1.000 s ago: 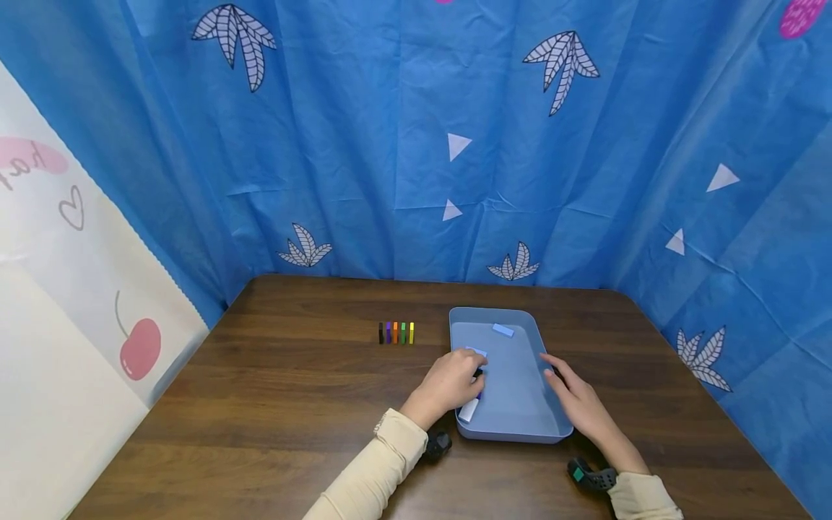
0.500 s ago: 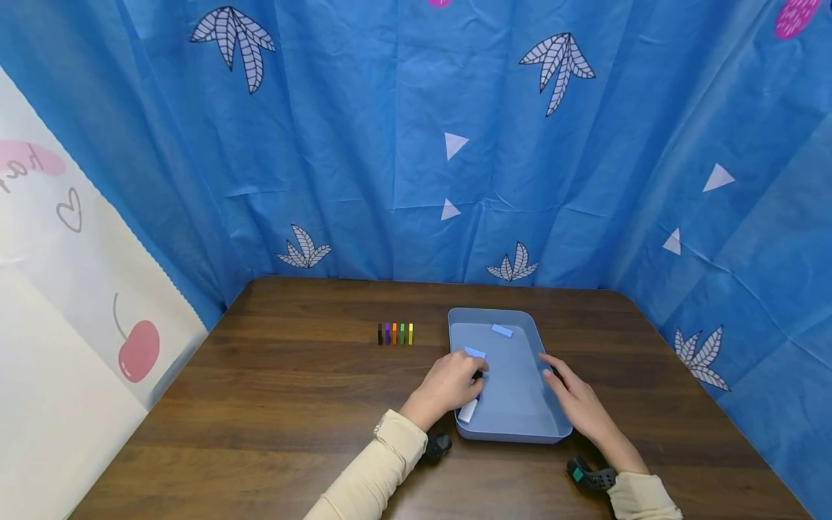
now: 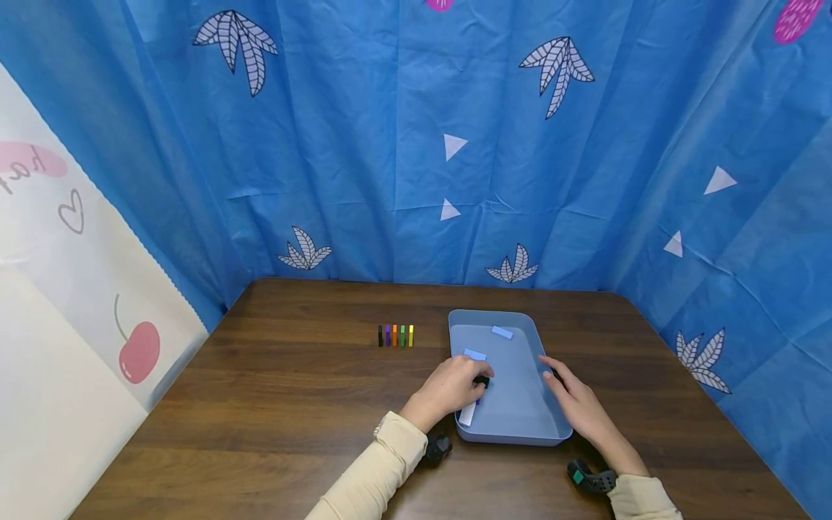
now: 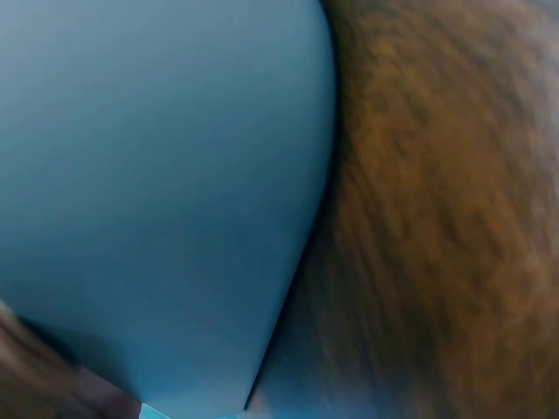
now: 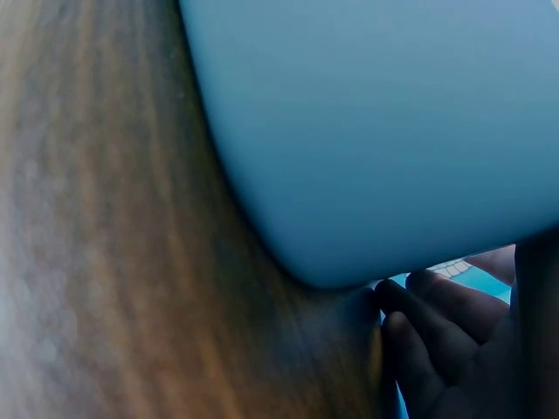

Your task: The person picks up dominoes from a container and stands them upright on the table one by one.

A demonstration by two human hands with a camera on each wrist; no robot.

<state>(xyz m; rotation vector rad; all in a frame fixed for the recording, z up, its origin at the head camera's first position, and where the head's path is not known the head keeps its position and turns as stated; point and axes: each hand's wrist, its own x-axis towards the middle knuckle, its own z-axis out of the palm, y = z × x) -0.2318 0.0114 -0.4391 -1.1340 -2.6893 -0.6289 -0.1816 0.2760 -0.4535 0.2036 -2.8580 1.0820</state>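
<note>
In the head view, my left hand (image 3: pixel 451 386) reaches over the left wall of a blue-grey tray (image 3: pixel 516 404) and pinches a small black block (image 3: pixel 482 380) between thumb and fingers. Under that hand lie a white block (image 3: pixel 467 414) and a purple block (image 3: pixel 478 401), partly covered. A light blue block (image 3: pixel 475 354) lies just beyond the knuckles, and another blue block (image 3: pixel 502 332) sits near the far end. At the right wall rests my right hand (image 3: pixel 575 401), its fingers extended along the rim. The right wrist view shows these fingers (image 5: pixel 445 340) against the tray's outside.
Left of the tray, several small blocks stand in a row on the brown wooden table (image 3: pixel 292 404): black (image 3: pixel 380 336), purple (image 3: pixel 388 335), orange (image 3: pixel 394 335), green (image 3: pixel 402 336) and yellow (image 3: pixel 411 336). A blue curtain (image 3: pixel 364 144) hangs behind the table.
The left fingers have shifted slightly right inside the tray, and the black block between them shows more. My right hand has stayed at the tray's right wall.
</note>
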